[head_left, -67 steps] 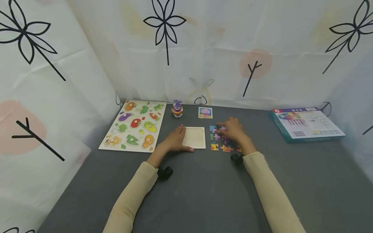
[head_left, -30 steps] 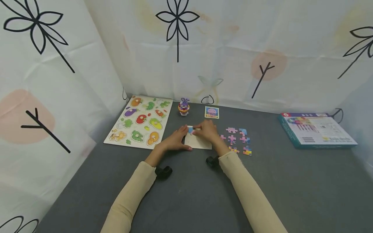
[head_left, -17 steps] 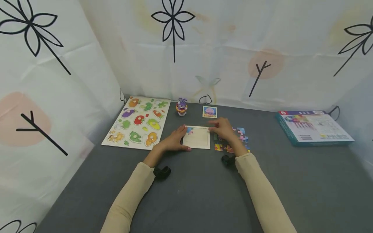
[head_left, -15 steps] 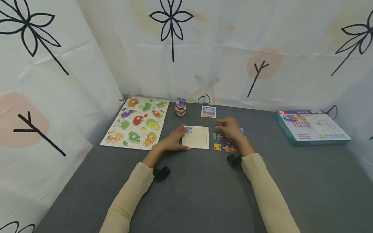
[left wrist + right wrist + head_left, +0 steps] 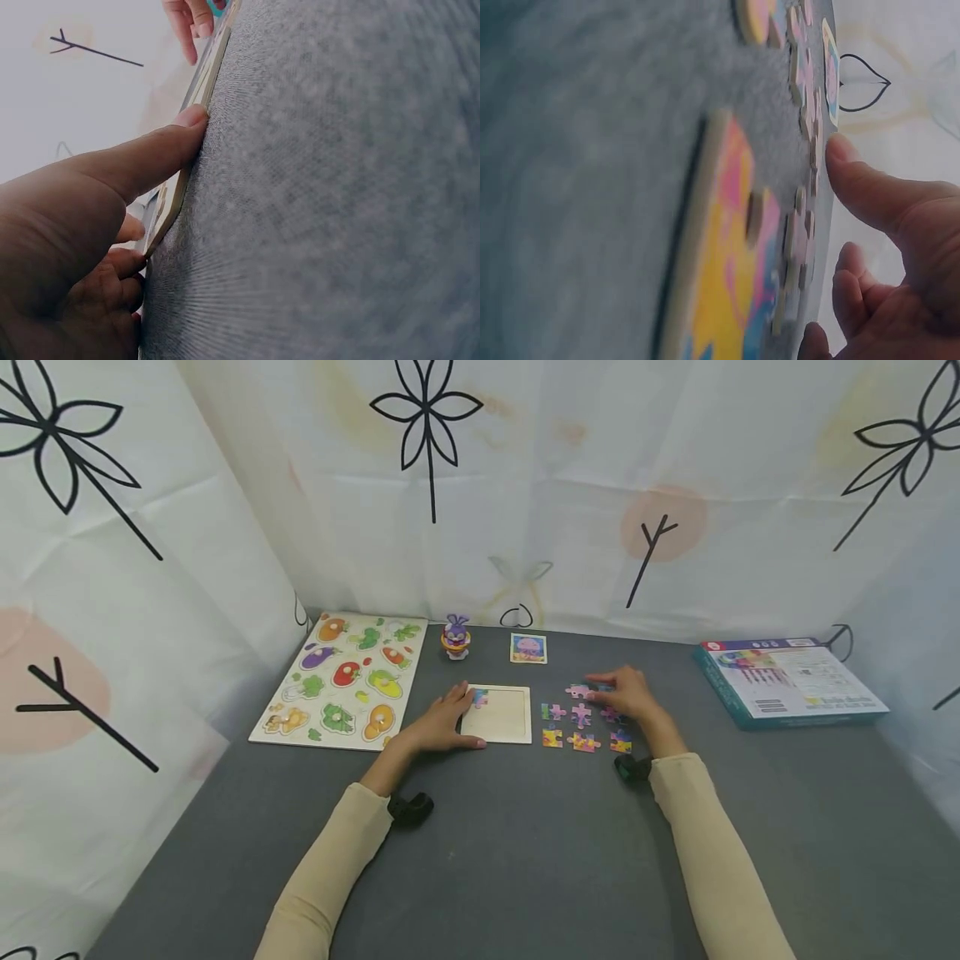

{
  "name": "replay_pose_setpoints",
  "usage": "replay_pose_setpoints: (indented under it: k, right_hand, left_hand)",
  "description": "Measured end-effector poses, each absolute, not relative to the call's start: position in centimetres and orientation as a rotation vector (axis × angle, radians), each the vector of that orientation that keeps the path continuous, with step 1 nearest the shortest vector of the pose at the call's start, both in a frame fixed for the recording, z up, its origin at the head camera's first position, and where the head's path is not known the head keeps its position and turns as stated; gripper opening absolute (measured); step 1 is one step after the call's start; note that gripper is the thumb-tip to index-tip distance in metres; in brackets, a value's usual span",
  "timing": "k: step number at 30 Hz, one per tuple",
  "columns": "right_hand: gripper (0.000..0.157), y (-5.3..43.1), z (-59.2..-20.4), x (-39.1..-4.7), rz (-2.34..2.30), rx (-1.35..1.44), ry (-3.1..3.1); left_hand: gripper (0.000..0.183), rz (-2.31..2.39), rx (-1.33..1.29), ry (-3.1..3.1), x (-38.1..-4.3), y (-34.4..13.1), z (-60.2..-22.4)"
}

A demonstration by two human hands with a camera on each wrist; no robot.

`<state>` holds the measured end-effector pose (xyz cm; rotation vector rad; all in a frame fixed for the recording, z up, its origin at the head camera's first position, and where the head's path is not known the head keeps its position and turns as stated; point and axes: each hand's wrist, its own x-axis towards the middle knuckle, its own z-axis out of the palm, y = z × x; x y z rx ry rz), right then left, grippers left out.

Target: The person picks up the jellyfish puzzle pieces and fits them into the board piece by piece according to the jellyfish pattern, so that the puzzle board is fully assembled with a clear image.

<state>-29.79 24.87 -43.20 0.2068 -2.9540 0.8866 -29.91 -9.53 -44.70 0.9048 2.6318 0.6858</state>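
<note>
A pale wooden puzzle tray (image 5: 506,714) lies at the middle of the table, with one blue-and-pink puzzle piece (image 5: 480,698) in its upper left corner. My left hand (image 5: 438,724) holds the tray at its left side. The left wrist view shows the thumb (image 5: 161,154) against the tray's near edge and the fingers at its corner. Loose puzzle pieces (image 5: 583,742) lie in rows right of the tray. Over their far right part is my right hand (image 5: 633,695), thumb and fingers apart. In the right wrist view its thumb (image 5: 870,187) stands clear of the nearest yellow piece (image 5: 724,277).
A small picture card (image 5: 528,648) and a purple rabbit-eared figurine (image 5: 455,638) stand behind the tray. At the left lies a vegetable puzzle board (image 5: 348,693); a flat box (image 5: 795,681) lies at the right. Printed cloth walls (image 5: 570,527) close off the back and sides.
My right hand moved from the pieces to the tray and back right over the pieces. The tray's upper left corner, bare at first, now has a piece. The left hand stays at the tray.
</note>
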Motion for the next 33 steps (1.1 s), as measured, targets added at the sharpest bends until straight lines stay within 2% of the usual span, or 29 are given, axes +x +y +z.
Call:
replay_pose_setpoints:
  k: [11,17,33]
  right_hand:
    - [0.034,24.3,-43.2,-30.2,1.003,0.040,-3.008]
    - [0.035,23.5,-43.0,-30.0,1.010,0.088,-2.934]
    - [0.032,12.6,-42.3,-30.4,0.856,0.202,-3.015]
  left_hand:
    - [0.091,0.685,0.891,2.628,-29.9,-9.7,-44.6]
    - [0.090,0.671,0.897,2.624,-29.8,-9.6,-44.6]
    - [0.090,0.668,0.893,2.629,-30.1,-9.6,-44.8]
